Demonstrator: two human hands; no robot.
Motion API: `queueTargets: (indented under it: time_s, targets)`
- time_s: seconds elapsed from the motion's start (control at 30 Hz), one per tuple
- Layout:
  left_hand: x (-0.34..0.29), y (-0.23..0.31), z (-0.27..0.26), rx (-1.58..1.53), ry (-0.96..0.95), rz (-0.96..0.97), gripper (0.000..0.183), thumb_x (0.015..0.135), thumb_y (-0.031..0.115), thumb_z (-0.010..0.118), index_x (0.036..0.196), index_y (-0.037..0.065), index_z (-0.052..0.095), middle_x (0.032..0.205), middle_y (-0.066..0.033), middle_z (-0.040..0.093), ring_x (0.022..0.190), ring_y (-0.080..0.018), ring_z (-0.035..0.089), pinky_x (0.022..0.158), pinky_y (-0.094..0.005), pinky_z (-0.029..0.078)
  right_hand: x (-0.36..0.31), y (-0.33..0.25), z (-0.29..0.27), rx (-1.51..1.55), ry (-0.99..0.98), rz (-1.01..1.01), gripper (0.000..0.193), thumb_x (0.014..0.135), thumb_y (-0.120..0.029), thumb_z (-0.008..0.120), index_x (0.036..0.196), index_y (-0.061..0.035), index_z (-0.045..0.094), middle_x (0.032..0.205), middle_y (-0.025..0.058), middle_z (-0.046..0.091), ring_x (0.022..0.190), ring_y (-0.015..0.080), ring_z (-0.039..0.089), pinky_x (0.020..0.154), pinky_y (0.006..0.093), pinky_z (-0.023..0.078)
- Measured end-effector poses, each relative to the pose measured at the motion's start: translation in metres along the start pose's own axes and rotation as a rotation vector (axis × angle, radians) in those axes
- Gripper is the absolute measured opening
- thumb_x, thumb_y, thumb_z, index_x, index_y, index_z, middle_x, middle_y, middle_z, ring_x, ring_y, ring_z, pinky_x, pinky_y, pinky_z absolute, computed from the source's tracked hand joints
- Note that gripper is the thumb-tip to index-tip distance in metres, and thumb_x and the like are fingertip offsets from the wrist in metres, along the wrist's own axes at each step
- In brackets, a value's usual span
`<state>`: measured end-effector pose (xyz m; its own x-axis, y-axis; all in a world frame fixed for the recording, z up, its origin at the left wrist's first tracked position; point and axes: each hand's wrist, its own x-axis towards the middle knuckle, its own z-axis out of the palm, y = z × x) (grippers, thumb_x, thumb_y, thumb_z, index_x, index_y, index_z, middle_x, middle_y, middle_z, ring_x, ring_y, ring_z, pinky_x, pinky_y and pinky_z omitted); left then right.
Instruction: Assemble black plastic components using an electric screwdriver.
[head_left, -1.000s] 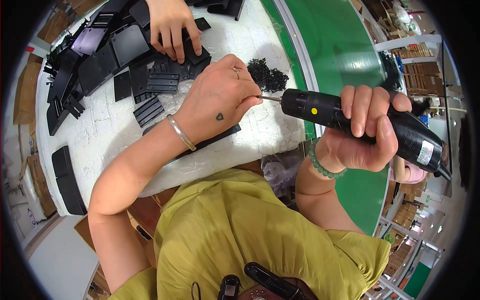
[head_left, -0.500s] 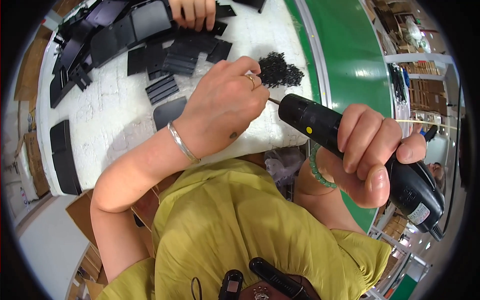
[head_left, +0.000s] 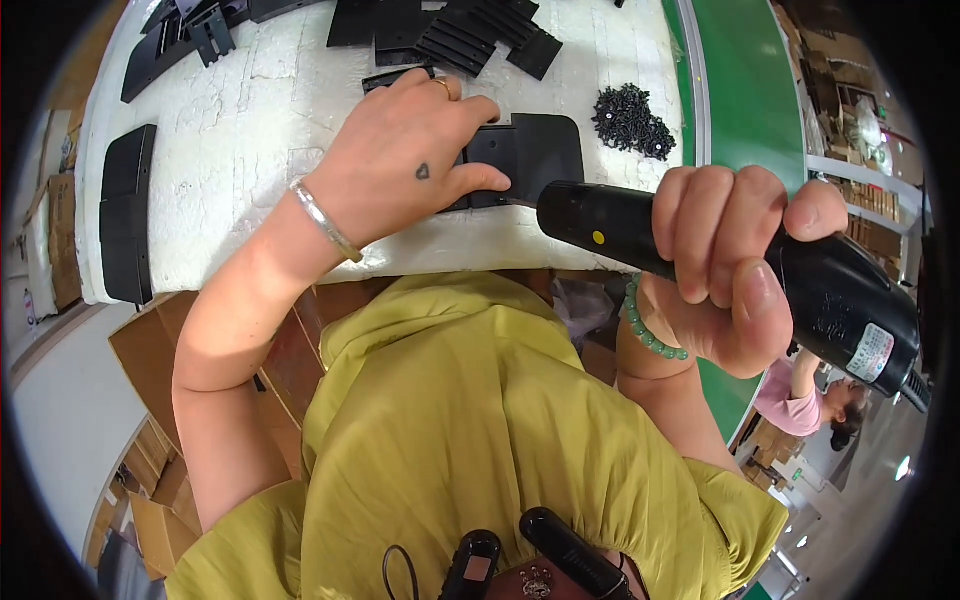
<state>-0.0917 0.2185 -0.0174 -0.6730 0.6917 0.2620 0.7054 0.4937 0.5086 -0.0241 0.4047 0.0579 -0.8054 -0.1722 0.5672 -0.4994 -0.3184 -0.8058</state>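
A black electric screwdriver [head_left: 610,218] is wrapped in the fingers of my right hand [head_left: 725,260]. Its nose points left, and its thin bit reaches the near edge of a black plastic panel [head_left: 548,150] lying on the white padded table. My left hand [head_left: 400,155] grips the panel's left part, thumb on top near the bit and fingers over its far side. That hand hides much of the panel's left part. Right of the panel lies a heap of small black screws [head_left: 632,120]. Whether a screw sits under the bit, I cannot tell.
Ribbed black plastic parts [head_left: 465,35] lie at the table's far side, with more at the far left. Another black panel [head_left: 127,215] rests along the left edge. A green surface [head_left: 755,110] runs along the right. Beyond it is a person in pink [head_left: 795,400].
My left hand has moved from beside the screw heap onto the panel. The screwdriver's bit has come to the panel's near edge. Another person's hand at the far side has left the view.
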Motion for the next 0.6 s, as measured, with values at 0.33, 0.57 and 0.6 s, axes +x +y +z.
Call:
queueTargets:
  time_s: [0.33,0.57,0.6]
  targets:
    - [-0.002,0.003,0.005,-0.133,-0.104,-0.086,0.041,0.073,0.03,0.068,0.102,0.005,0.057,0.081,-0.0163,0.056,0.077,-0.0348,0.054,0.068,-0.0404,0.043,-0.001,0.004,0.022,-0.073,0.023,0.105,0.025,0.074,-0.004,0.052,0.094,-0.0101,0.038,0.062,0.0003,0.043,0.049,0.0112,0.04,0.052,0.0258,0.035]
    - [-0.002,-0.001,0.008,-0.138,-0.097,-0.121,0.042,0.073,0.032,0.068,0.104,0.006,0.057,0.083,-0.016,0.057,0.08,-0.034,0.054,0.07,-0.0403,0.044,0.003,0.003,0.032,-0.2,0.005,0.22,0.027,0.073,-0.003,0.058,0.087,-0.0104,0.036,0.06,0.0028,0.045,0.048,0.0139,0.04,0.05,0.028,0.036]
    - [-0.001,-0.002,0.008,-0.136,-0.103,-0.129,0.043,0.073,0.033,0.068,0.104,0.006,0.057,0.083,-0.0159,0.057,0.081,-0.0338,0.054,0.07,-0.0401,0.044,0.003,0.004,0.032,-0.209,0.007,0.225,0.028,0.074,-0.003,0.059,0.086,-0.0105,0.035,0.06,0.0028,0.045,0.048,0.014,0.04,0.05,0.0279,0.036]
